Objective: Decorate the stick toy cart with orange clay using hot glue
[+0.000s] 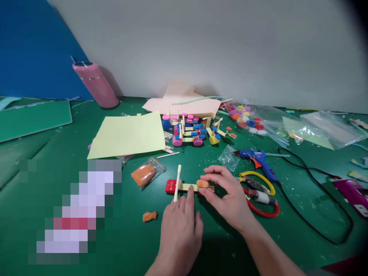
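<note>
In the head view, a small model made of pale craft sticks [188,187], with a red block [171,186] at its left end, lies on the green table. My left hand [179,226] holds it down, index finger pressed on the flat stick and the other fingers bent near the slanting cross stick [178,180]. Between thumb and fingers, my right hand [225,193] pinches an orange clay piece [202,184] at the model's right end. An opened pack of orange clay [143,175] and a loose orange lump [150,216] lie to the left.
Several small stick models [188,130] stand behind my hands. Pliers [261,193], a blue glue gun [255,158] and its black cord [304,222] lie right. Yellow sheet [129,134], pink bottle [96,84] and bagged coloured pieces [247,118] are farther back. A pixelated patch covers the lower left.
</note>
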### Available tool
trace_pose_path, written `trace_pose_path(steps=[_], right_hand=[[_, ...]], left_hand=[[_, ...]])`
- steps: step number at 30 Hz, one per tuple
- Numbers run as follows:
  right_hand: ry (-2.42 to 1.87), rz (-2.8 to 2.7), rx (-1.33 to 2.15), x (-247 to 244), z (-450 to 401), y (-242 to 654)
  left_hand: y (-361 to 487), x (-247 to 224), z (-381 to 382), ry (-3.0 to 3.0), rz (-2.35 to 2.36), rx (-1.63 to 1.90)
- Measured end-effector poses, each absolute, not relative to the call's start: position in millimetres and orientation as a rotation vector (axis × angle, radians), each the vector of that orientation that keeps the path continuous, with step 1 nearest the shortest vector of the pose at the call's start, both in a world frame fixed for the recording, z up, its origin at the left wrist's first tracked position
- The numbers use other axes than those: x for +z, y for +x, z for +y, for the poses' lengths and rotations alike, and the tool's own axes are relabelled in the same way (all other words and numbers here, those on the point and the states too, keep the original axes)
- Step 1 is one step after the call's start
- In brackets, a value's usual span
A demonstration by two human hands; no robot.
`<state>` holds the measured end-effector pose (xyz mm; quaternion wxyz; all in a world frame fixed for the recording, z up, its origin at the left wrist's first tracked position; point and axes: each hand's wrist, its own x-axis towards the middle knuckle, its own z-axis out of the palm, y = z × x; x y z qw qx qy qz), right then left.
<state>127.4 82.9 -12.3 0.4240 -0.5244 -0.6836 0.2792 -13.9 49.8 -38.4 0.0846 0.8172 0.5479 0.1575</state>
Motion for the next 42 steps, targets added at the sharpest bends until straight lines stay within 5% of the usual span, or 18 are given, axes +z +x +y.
trace_pose_path(steps=[42], right_hand=[[-1.3, -1.805, 0.703, -19.5, 83.2, 126.2]], left_hand=[[-14.7, -42.5, 49.5, 2.548, 1.648, 0.554]])
